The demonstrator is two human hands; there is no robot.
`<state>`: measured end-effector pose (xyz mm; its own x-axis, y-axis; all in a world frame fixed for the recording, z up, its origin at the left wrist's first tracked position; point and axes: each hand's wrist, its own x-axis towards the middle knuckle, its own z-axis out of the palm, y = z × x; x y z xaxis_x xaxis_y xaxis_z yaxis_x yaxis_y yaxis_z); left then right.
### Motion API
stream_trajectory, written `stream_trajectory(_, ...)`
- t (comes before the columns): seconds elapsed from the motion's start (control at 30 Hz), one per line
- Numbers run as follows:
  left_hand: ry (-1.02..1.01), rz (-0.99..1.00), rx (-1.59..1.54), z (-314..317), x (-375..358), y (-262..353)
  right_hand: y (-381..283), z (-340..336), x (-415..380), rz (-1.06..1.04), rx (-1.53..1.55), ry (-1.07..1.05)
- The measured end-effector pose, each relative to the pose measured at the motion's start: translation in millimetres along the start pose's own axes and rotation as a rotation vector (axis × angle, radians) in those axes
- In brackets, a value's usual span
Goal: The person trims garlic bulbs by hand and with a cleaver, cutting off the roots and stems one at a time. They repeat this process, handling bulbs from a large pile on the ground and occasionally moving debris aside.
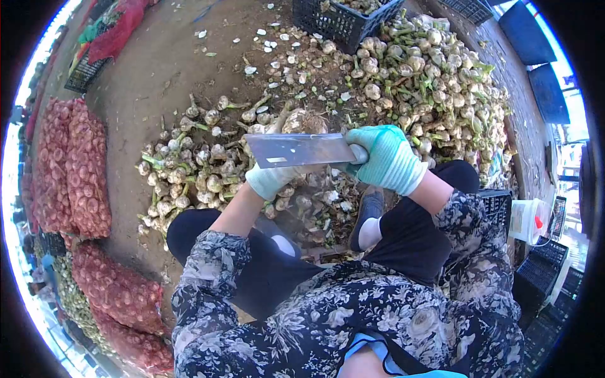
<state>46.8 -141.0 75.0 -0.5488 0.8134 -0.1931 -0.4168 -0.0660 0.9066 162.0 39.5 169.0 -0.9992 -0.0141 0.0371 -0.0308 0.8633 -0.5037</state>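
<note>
My right hand (387,157), in a pale green glove, is wrapped round the handle of a wide cleaver (302,150). The blade points left and lies across the view in front of my left hand (272,179). That hand wears a similar glove, and the blade hides most of its fingers. Just beyond the blade is a large garlic bulb (305,121) with roots showing; whether my left hand touches it cannot be made out. Garlic with stems (214,151) is heaped to the left, and a bigger garlic pile (441,75) lies to the right.
Red net sacks of bulbs (72,167) stand at the left, with more sacks (120,286) below them. A black crate (356,25) is at the top. Beside my right knee are another crate (498,208) and a white bucket (528,220). Cut scraps (268,47) litter the ground.
</note>
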Motion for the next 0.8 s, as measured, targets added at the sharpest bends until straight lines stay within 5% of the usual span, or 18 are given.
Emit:
stream_trajectory(0.07,-0.021,0.235,0.309,6.3,-8.4,4.6,-0.3,-2.6,3.0,0.011,0.027,-0.095)
stream_trajectory(0.17,-0.239,-0.181,-0.875,1.1,-0.6,8.3,3.5,7.3,1.6,-0.030,0.009,-0.129)
stream_trajectory(0.2,-0.039,-0.321,-0.878,2.1,-3.1,13.4,3.4,10.4,0.9,-0.055,0.008,-0.112)
stream_trajectory(0.33,0.260,0.017,-0.182,18.4,-16.6,20.0,9.8,28.6,6.0,-0.099,0.063,0.009)
stream_trajectory(0.47,0.042,0.411,0.465,-18.4,-13.7,3.7,20.5,49.0,17.0,-0.106,0.103,0.081)
stream_trajectory(0.63,0.104,0.111,0.156,-34.3,-6.1,-26.3,31.3,72.4,27.3,-0.081,0.135,0.115)
stream_trajectory(0.73,0.087,0.347,0.343,-10.2,-15.3,2.7,34.3,78.3,25.5,-0.108,0.169,0.150)
stream_trajectory(0.8,0.084,0.228,0.228,-3.4,-15.5,10.7,36.2,78.8,24.2,-0.131,0.174,0.175)
